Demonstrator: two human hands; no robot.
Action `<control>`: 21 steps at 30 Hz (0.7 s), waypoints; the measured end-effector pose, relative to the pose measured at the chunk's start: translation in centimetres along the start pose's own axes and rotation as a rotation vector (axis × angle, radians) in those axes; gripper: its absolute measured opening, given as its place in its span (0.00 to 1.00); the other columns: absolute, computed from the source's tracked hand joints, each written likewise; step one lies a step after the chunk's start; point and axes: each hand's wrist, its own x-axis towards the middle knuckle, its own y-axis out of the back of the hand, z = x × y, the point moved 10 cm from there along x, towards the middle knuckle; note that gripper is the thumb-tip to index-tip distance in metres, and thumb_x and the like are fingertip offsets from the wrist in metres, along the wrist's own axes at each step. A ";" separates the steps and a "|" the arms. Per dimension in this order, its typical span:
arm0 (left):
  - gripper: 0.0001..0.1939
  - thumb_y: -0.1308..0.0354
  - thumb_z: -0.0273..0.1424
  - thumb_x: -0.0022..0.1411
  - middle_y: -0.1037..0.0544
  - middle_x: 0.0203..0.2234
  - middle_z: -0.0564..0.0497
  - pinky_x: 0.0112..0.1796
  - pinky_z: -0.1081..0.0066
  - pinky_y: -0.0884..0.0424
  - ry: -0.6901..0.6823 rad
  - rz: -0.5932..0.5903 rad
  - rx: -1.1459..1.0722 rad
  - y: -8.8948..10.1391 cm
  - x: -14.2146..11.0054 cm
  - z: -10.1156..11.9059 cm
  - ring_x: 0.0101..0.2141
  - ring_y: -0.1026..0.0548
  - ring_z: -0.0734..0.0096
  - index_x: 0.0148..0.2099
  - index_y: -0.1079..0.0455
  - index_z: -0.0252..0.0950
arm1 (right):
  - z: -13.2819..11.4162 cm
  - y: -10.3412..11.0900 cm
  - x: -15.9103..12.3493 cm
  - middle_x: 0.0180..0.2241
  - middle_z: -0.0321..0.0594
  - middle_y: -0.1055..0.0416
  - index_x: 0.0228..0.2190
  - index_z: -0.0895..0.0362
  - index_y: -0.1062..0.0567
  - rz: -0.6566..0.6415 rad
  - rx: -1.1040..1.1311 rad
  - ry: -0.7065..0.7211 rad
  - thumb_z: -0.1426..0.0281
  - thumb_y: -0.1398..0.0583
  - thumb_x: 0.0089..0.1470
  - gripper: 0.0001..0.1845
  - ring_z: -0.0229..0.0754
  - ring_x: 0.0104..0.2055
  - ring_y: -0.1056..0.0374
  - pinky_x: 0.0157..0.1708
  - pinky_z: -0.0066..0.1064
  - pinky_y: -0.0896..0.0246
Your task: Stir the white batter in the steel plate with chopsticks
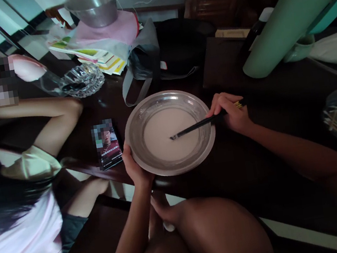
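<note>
A round metal dish (142,117) is being used as the landmark here; it is sitting on the dark table (267,128), close to the near edge. A pale, milky liquid (165,144) is being held in its flat middle, with the bare rim showing all round. The dish's near-left rim is being gripped by the left hand (134,165), thumb lying over the rim edge and fingers going underneath, so the dish is touching the palm side. The right hand (229,112) is being kept just outside the dish's right rim, clenched around a pair of dark chopsticks (200,125); the sticks are being run leftward across the rim, tips sitting in the liquid near the dish centre. Yellow-marked stick ends are poking out past the knuckles on the far side of the fist. Just left of the dish, a phone (108,146) is lying screen-up on the table, near the left hand but apart from it. Further left of the dish, another person in a white shirt (24,241) is being seen seated, one arm resting on the table. Beyond the dish, a grey bag (143,62) is lying, with a glass ashtray (83,79) to its left and a steel bowl (95,8) perched on stacked books. Right of and beyond the dish, a green cylinder (285,16) is lying slanted.
</note>
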 end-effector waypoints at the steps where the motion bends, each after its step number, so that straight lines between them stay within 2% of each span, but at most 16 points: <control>1: 0.16 0.39 0.47 0.53 0.23 0.33 0.54 0.45 0.69 0.32 -0.004 0.008 0.002 0.1 0.0 0.0 0.43 0.26 0.64 0.34 0.28 0.39 | 0.1 -0.3 0.0 0.21 0.36 0.25 0.18 0.52 0.26 -0.031 0.003 -0.006 0.53 0.42 0.62 0.24 0.40 0.26 0.28 0.31 0.37 0.32; 4: 0.15 0.40 0.46 0.54 0.24 0.34 0.54 0.46 0.69 0.32 -0.029 0.014 0.006 0.1 0.0 0.3 0.44 0.27 0.64 0.34 0.28 0.39 | 0.1 -0.8 -0.1 0.24 0.36 0.24 0.21 0.51 0.24 -0.084 -0.045 -0.009 0.53 0.42 0.62 0.23 0.40 0.28 0.27 0.33 0.37 0.31; 8: 0.13 0.39 0.44 0.54 0.22 0.34 0.54 0.45 0.70 0.32 0.005 0.088 -0.001 0.9 -0.1 0.0 0.44 0.26 0.65 0.33 0.27 0.39 | -0.1 0.0 0.0 0.23 0.36 0.23 0.19 0.51 0.25 -0.004 -0.036 0.023 0.54 0.42 0.62 0.24 0.40 0.27 0.27 0.33 0.37 0.32; 10: 0.13 0.38 0.44 0.54 0.22 0.34 0.55 0.44 0.71 0.31 0.025 0.122 -0.005 1.3 -0.1 -0.2 0.42 0.26 0.67 0.33 0.27 0.39 | -0.2 -0.3 -0.1 0.22 0.35 0.24 0.19 0.52 0.25 -0.032 -0.007 0.028 0.55 0.42 0.63 0.24 0.40 0.26 0.29 0.31 0.37 0.33; 13: 0.14 0.38 0.45 0.54 0.22 0.34 0.54 0.44 0.71 0.31 0.021 0.075 -0.012 0.9 0.0 -0.2 0.41 0.26 0.67 0.34 0.27 0.39 | -0.1 -1.0 -0.2 0.23 0.36 0.24 0.20 0.51 0.24 -0.096 -0.029 0.011 0.56 0.42 0.63 0.23 0.40 0.27 0.28 0.32 0.37 0.32; 16: 0.15 0.39 0.45 0.55 0.22 0.33 0.54 0.45 0.70 0.32 -0.013 0.025 0.005 0.4 0.1 0.1 0.42 0.26 0.66 0.35 0.27 0.39 | -0.1 -0.4 -0.2 0.24 0.36 0.23 0.21 0.51 0.23 -0.031 -0.043 0.008 0.56 0.42 0.63 0.22 0.41 0.29 0.27 0.34 0.38 0.31; 18: 0.14 0.40 0.44 0.56 0.23 0.33 0.54 0.45 0.70 0.32 -0.026 0.056 0.031 0.7 0.0 0.3 0.42 0.26 0.66 0.37 0.26 0.39 | -0.2 -0.1 -0.2 0.23 0.35 0.24 0.20 0.51 0.24 -0.007 -0.021 0.018 0.56 0.42 0.63 0.22 0.40 0.28 0.27 0.33 0.38 0.32; 21: 0.13 0.40 0.43 0.55 0.22 0.33 0.54 0.43 0.71 0.32 0.020 0.104 0.020 0.9 -0.2 0.1 0.40 0.26 0.68 0.36 0.26 0.39 | -0.3 -0.8 -0.3 0.22 0.36 0.25 0.20 0.52 0.24 -0.077 -0.013 0.021 0.57 0.42 0.64 0.23 0.40 0.27 0.28 0.32 0.37 0.32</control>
